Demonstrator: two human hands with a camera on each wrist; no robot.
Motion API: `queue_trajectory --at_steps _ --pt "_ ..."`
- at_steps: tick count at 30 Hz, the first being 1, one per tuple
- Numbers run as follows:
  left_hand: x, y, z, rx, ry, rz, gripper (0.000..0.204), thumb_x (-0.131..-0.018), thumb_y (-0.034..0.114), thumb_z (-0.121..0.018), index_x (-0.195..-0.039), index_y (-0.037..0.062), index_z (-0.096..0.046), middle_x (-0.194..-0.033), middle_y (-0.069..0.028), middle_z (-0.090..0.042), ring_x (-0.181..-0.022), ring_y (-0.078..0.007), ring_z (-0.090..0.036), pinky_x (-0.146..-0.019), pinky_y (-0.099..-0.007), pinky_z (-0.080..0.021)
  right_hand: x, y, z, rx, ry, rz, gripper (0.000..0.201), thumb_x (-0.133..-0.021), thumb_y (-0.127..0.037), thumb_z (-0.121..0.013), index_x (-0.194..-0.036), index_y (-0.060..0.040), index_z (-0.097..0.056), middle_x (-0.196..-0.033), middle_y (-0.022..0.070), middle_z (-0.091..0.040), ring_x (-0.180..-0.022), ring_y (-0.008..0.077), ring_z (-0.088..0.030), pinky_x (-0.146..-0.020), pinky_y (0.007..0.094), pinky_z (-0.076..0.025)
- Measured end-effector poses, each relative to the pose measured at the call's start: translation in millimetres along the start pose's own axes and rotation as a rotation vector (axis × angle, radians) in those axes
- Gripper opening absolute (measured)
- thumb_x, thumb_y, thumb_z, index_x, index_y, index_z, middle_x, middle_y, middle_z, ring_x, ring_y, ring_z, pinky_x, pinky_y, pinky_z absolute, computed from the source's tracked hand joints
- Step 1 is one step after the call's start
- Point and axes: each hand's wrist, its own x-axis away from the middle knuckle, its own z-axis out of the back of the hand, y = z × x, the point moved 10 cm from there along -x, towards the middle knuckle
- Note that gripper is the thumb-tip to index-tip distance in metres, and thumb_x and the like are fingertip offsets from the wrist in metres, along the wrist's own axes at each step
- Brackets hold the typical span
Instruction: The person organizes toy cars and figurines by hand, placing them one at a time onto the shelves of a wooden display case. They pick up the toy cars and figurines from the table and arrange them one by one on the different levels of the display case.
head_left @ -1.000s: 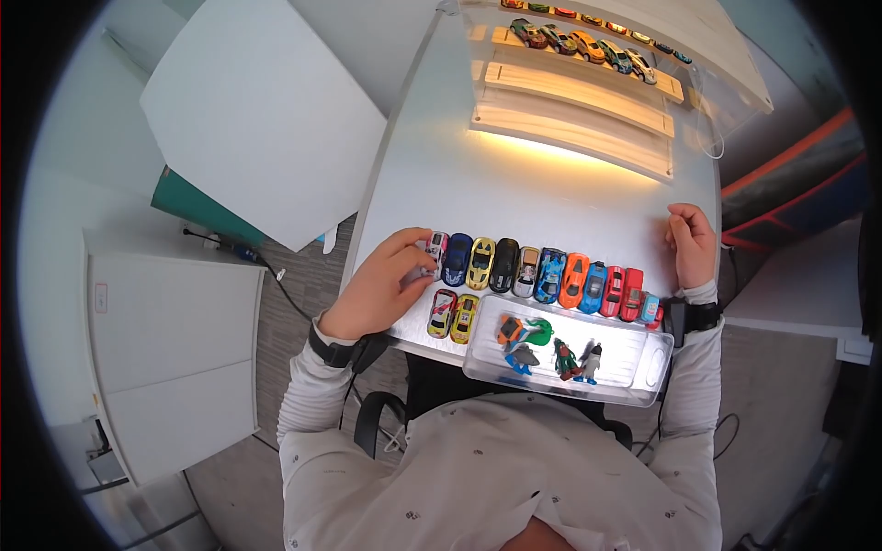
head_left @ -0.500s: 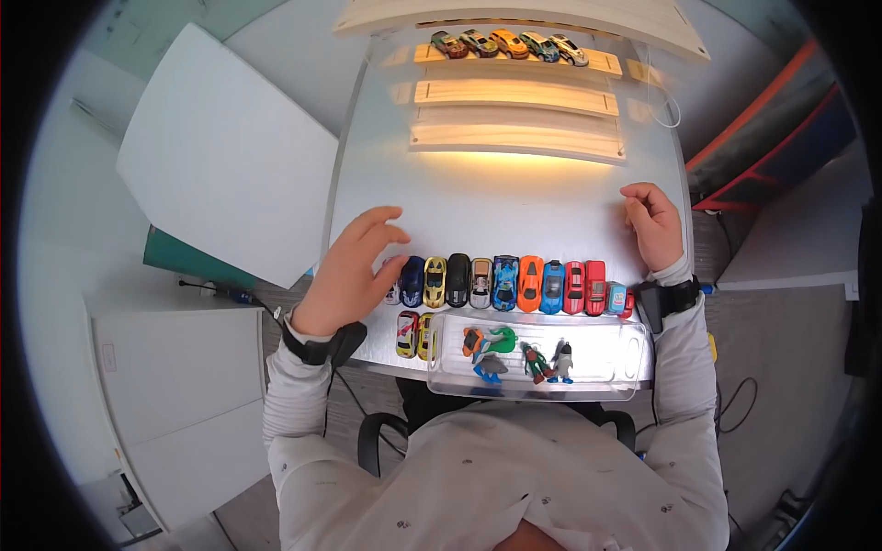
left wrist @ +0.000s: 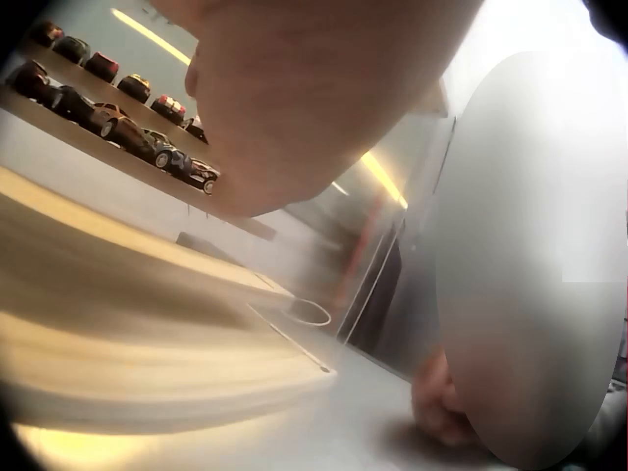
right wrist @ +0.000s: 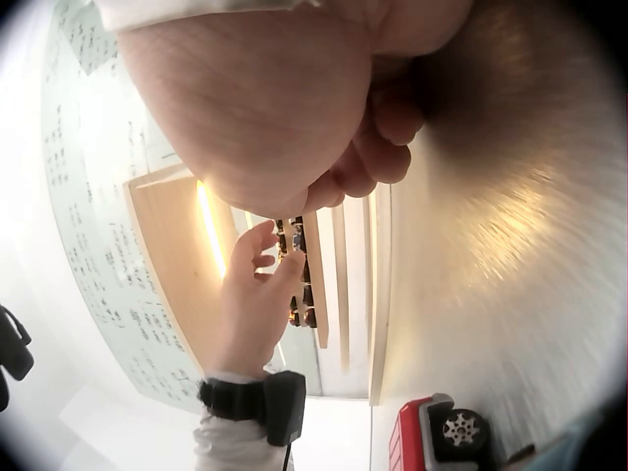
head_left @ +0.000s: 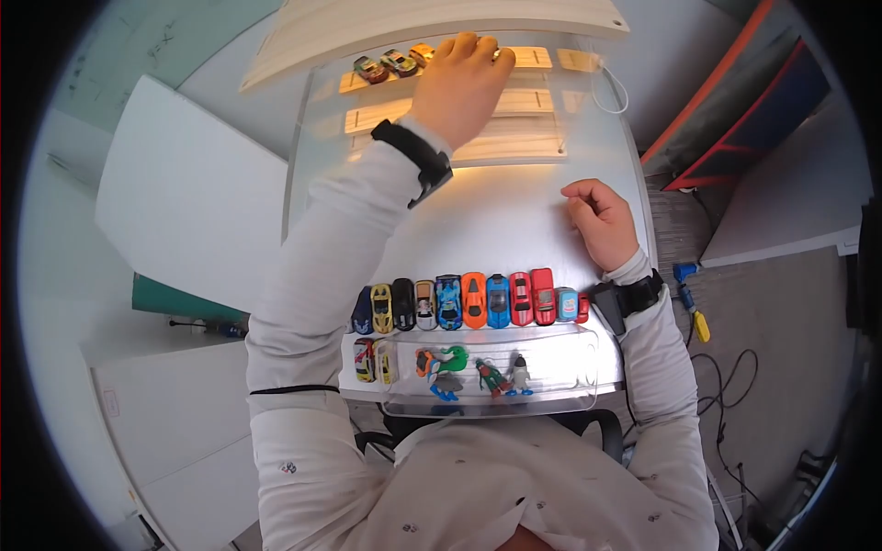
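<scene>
My left hand (head_left: pixel 462 90) reaches over the right part of a row of toy cars (head_left: pixel 399 62) on the upper visible wooden shelf. Its fingers bend down there, and a small pale bit shows between index finger and thumb; whether they grip a car I cannot tell. In the right wrist view the left hand (right wrist: pixel 257 304) has thumb and fingers apart beside the cars. The left wrist view shows two tiers of toy cars (left wrist: pixel 118 128), the nearer row ending at the hand. My right hand (head_left: pixel 602 225) rests loosely curled on the table, holding nothing.
A line of toy cars (head_left: pixel 473 298) crosses the table's near side, two more cars (head_left: pixel 365 360) below its left end. A clear plastic tray (head_left: pixel 574 395) with several small animal figures sits at the front edge. Lower wooden shelves (head_left: pixel 524 101) lie under the car row; a white cord (head_left: pixel 627 96) hangs right.
My left hand has left the near line of cars and reached up to the shelf. The right hand stays loosely curled on the table. The head view has shifted.
</scene>
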Motion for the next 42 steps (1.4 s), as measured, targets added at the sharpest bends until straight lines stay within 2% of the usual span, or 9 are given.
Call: queue_trajectory --at_steps 6,11,15,21,24,30,35,38,42 --pt "-21.2 0.8 -30.9 -0.119 -0.162 -0.042 0.029 -0.082 0.005 -0.064 -0.111 0.0069 -0.063 -0.110 -0.0083 -0.063 -0.114 -0.0280 -0.057 -0.100 -0.0404 -0.045 -1.6 -0.1 2.7 0.012 0.004 0.038 0.016 -0.096 -0.004 -0.060 -0.109 0.0010 -0.069 -0.086 0.0014 -0.066 -0.079 0.0064 -0.058 -0.072 0.0225 -0.048" --pt "-17.5 9.8 -20.6 -0.090 -0.060 -0.156 0.027 -0.080 0.007 -0.068 -0.107 0.0085 -0.064 -0.103 -0.0053 -0.064 -0.107 -0.0253 -0.060 -0.095 -0.0381 -0.048 -1.6 -4.8 0.8 0.064 -0.013 0.082 0.015 -0.100 -0.005 -0.058 -0.111 0.0002 -0.066 -0.083 -0.0024 -0.062 -0.072 0.0040 -0.054 -0.065 0.0211 -0.046" --pt "3.3 20.3 27.1 0.073 0.042 -0.168 0.024 -0.081 0.006 -0.069 -0.105 0.0085 -0.065 -0.101 -0.0052 -0.066 -0.100 -0.0253 -0.063 -0.088 -0.0380 -0.052 -0.8 -3.7 3.9 0.046 0.007 0.038 0.016 -0.095 -0.005 -0.060 -0.108 0.0009 -0.069 -0.087 0.0022 -0.066 -0.079 0.0067 -0.058 -0.072 0.0228 -0.048" --pt "109.6 -20.5 92.7 0.451 -0.089 0.184 0.032 -0.083 -0.003 -0.067 -0.114 0.0041 -0.065 -0.110 -0.0138 -0.069 -0.099 -0.0336 -0.066 -0.086 -0.0423 -0.054 -0.8 3.4 1.8 -0.011 0.003 0.026 0.016 -0.096 -0.004 -0.059 -0.108 0.0001 -0.068 -0.083 -0.0021 -0.062 -0.073 0.0042 -0.054 -0.066 0.0213 -0.046" --pt "202.2 -53.0 115.6 0.386 -0.149 0.470 0.033 -0.080 -0.005 -0.065 -0.111 0.0031 -0.064 -0.112 -0.0159 -0.068 -0.104 -0.0377 -0.064 -0.087 -0.0447 -0.053 -1.1 6.2 -0.3 -0.041 -0.011 0.008 0.016 -0.099 -0.005 -0.058 -0.111 -0.0015 -0.067 -0.081 -0.0044 -0.060 -0.069 0.0020 -0.051 -0.061 0.0199 -0.043" --pt "338.1 -39.3 156.2 0.287 -0.271 0.658 0.033 -0.079 -0.006 -0.065 -0.110 0.0027 -0.062 -0.118 -0.0175 -0.067 -0.108 -0.0380 -0.064 -0.092 -0.0427 -0.053 -2.8 8.2 0.2 -0.025 -0.045 0.035 0.016 -0.101 -0.005 -0.057 -0.115 -0.0020 -0.065 -0.086 -0.0032 -0.061 -0.070 0.0041 -0.053 -0.064 0.0203 -0.044" --pt "369.5 -18.1 160.3 0.522 -0.313 0.756 0.036 -0.078 -0.004 -0.069 -0.112 0.0038 -0.057 -0.138 -0.0186 -0.057 -0.119 -0.0396 -0.058 -0.098 -0.0430 -0.050 -4.4 9.0 0.7 0.000 0.005 0.041 0.015 -0.104 -0.007 -0.054 -0.114 -0.0023 -0.064 -0.076 -0.0038 -0.053 -0.066 0.0045 -0.048 -0.061 0.0208 -0.037" --pt "364.0 -18.4 168.1 0.555 -0.318 0.725 0.034 -0.079 -0.002 -0.070 -0.111 0.0043 -0.057 -0.142 -0.0191 -0.054 -0.122 -0.0405 -0.056 -0.101 -0.0438 -0.048 -4.1 9.7 3.0 0.024 -0.003 0.000 0.017 -0.102 -0.006 -0.055 -0.115 -0.0011 -0.064 -0.088 -0.0018 -0.060 -0.070 0.0050 -0.051 -0.064 0.0214 -0.042" --pt "368.6 -23.8 159.1 0.696 -0.342 0.750 0.029 -0.081 -0.002 -0.072 -0.106 0.0046 -0.058 -0.144 -0.0215 -0.052 -0.131 -0.0408 -0.052 -0.109 -0.0424 -0.043 -4.1 10.1 3.8 0.001 0.001 0.005 0.016 -0.102 -0.006 -0.055 -0.115 -0.0011 -0.064 -0.085 -0.0016 -0.059 -0.070 0.0054 -0.051 -0.064 0.0212 -0.042"
